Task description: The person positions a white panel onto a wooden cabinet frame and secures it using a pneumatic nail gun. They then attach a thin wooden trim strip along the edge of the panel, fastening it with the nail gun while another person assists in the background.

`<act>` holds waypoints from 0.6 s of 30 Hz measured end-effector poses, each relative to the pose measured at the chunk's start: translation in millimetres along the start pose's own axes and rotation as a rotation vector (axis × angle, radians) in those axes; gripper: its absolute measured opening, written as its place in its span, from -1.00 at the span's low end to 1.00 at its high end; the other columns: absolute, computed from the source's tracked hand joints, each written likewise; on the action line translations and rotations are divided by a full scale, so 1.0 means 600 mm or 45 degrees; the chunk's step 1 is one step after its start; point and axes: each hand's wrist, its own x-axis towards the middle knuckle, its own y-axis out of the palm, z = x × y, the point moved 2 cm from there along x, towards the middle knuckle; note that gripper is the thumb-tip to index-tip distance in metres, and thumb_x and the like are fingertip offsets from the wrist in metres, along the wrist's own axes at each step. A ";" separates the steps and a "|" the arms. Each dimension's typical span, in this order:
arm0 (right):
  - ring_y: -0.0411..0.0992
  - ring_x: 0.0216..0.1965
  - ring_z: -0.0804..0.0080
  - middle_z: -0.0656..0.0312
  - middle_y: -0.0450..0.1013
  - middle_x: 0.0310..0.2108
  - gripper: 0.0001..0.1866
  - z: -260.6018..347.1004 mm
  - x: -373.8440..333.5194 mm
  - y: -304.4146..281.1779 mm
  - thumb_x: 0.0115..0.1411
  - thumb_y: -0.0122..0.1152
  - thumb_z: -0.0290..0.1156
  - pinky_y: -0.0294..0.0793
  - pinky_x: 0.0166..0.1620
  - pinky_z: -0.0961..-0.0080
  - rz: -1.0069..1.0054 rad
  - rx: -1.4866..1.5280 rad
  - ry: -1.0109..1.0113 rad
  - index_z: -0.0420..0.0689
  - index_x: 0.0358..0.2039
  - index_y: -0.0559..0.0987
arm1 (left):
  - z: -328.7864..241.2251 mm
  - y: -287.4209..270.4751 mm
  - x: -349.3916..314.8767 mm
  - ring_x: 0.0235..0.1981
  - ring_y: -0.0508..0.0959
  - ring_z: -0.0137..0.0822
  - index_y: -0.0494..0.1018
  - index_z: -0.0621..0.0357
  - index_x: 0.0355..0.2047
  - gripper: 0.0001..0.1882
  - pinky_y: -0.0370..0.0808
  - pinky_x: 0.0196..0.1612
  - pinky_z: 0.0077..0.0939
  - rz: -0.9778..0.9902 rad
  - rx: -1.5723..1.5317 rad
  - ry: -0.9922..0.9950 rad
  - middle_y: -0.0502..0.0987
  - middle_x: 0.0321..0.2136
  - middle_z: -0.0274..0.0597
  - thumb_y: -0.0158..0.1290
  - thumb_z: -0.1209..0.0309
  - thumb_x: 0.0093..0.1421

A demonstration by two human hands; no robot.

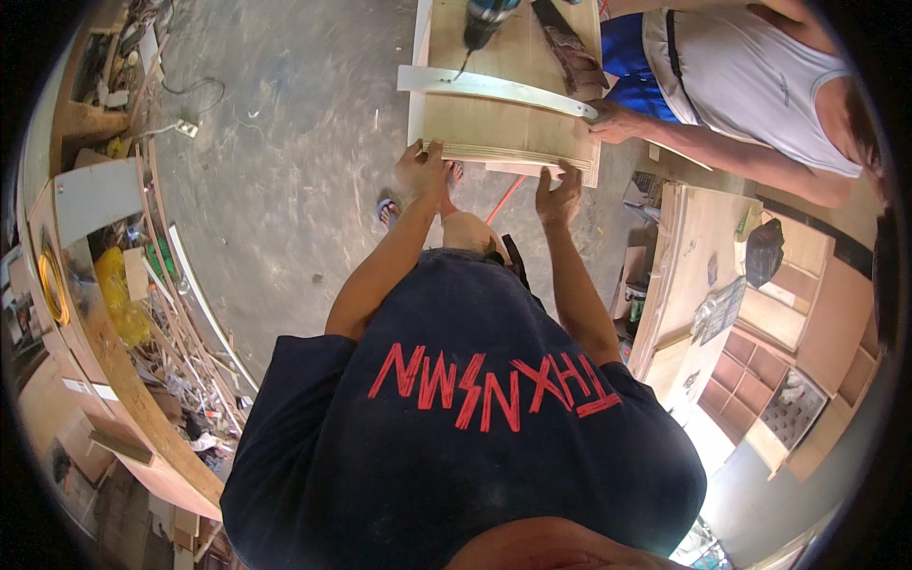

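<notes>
A stack of thin plywood panels lies before me, its layered near edge facing my body. My left hand is closed around the left end of that edge, and my right hand grips it towards the right end. Across the stack lies a pale flat strip. Another person's hand holds the strip's right end. From above, a blue and black power drill points down, its bit meeting the strip near the left end. Whoever holds the drill is cut off by the frame.
A dark, worn strap-like thing lies on the plywood. The co-worker in a white top is at the right. Wooden cabinets stand lower right. Scrap wood and bags crowd the left side; a power strip is on the concrete floor.
</notes>
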 end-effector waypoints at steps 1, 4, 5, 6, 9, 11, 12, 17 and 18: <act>0.53 -0.26 0.02 -0.11 0.48 -0.12 -0.50 0.016 -0.006 0.011 0.16 0.34 -0.17 0.53 -0.18 0.15 0.062 0.112 -0.014 -0.27 -0.03 0.47 | 0.004 -0.005 0.002 -0.53 0.49 -0.48 0.49 0.41 0.05 -0.49 0.42 -0.48 -0.53 -0.041 0.053 0.047 0.62 -0.48 -0.19 0.28 0.26 0.22; 0.58 -0.38 0.09 -0.11 0.50 -0.16 -0.46 -0.039 -0.028 0.075 0.19 0.34 -0.11 0.58 -0.32 0.18 0.143 0.397 0.527 -0.32 -0.08 0.45 | 0.013 0.007 0.008 -0.48 0.54 -0.43 0.51 0.46 0.02 -0.48 0.46 -0.41 -0.53 -0.076 0.196 0.136 0.63 -0.45 -0.11 0.30 0.28 0.19; 0.59 -0.36 0.06 -0.11 0.49 -0.15 -0.45 -0.026 -0.032 0.087 0.20 0.33 -0.09 0.60 -0.32 0.16 0.168 0.611 0.781 -0.33 -0.08 0.43 | 0.004 0.005 0.004 -0.46 0.54 -0.41 0.50 0.49 0.02 -0.46 0.47 -0.37 -0.52 -0.094 0.211 0.136 0.63 -0.45 -0.08 0.31 0.30 0.16; 0.60 -0.35 0.04 -0.12 0.49 -0.14 -0.44 -0.010 -0.037 0.101 0.21 0.33 -0.08 0.61 -0.33 0.13 0.191 0.821 1.037 -0.34 -0.08 0.42 | -0.005 0.003 0.000 -0.44 0.54 -0.39 0.50 0.53 0.01 -0.44 0.48 -0.33 -0.51 -0.111 0.228 0.135 0.63 -0.45 -0.05 0.33 0.32 0.13; 0.57 -0.17 -0.19 -0.27 0.32 0.09 -0.02 -0.008 -0.037 0.116 0.27 0.21 0.04 0.64 -0.20 -0.01 0.306 1.328 1.292 -0.36 0.32 -0.12 | -0.002 0.008 -0.003 -0.44 0.56 -0.38 0.53 0.48 0.00 -0.43 0.49 -0.32 -0.49 -0.114 0.147 0.055 0.63 -0.46 -0.07 0.36 0.28 0.10; 0.56 -0.12 -0.24 -0.23 0.33 0.06 -0.02 0.036 -0.036 0.110 0.28 0.16 0.12 0.64 -0.10 -0.06 0.303 1.510 1.300 -0.38 0.31 -0.09 | 0.053 0.005 0.031 -0.44 0.58 -0.35 0.55 0.43 -0.01 -0.43 0.50 -0.30 -0.47 -0.140 0.066 0.024 0.64 -0.46 -0.07 0.37 0.25 0.08; 0.52 -0.05 -0.29 -0.26 0.27 0.07 0.06 0.040 -0.029 0.108 0.33 0.05 0.15 0.60 0.00 -0.11 0.409 1.572 1.255 -0.35 0.36 -0.33 | 0.072 0.006 0.042 -0.43 0.59 -0.34 0.56 0.41 -0.02 -0.43 0.51 -0.30 -0.46 -0.146 0.022 0.010 0.64 -0.46 -0.07 0.37 0.23 0.07; 0.56 -0.14 -0.23 -0.21 0.37 -0.13 -0.27 0.037 0.013 0.124 0.43 -0.14 0.00 0.65 -0.07 -0.04 0.376 1.633 1.264 -0.36 0.30 -0.04 | 0.060 0.011 0.036 -0.41 0.62 -0.29 0.59 0.37 -0.05 -0.43 0.53 -0.26 -0.43 -0.153 0.138 0.022 0.66 -0.42 -0.02 0.38 0.19 0.03; 0.57 -0.17 -0.20 -0.18 0.40 -0.18 -0.33 0.039 0.014 0.124 0.44 -0.16 -0.01 0.66 -0.10 -0.01 0.395 1.594 1.232 -0.37 0.25 0.07 | 0.063 0.011 0.040 -0.40 0.62 -0.29 0.59 0.37 -0.06 -0.43 0.54 -0.26 -0.42 -0.143 0.151 0.020 0.66 -0.42 -0.02 0.38 0.20 0.03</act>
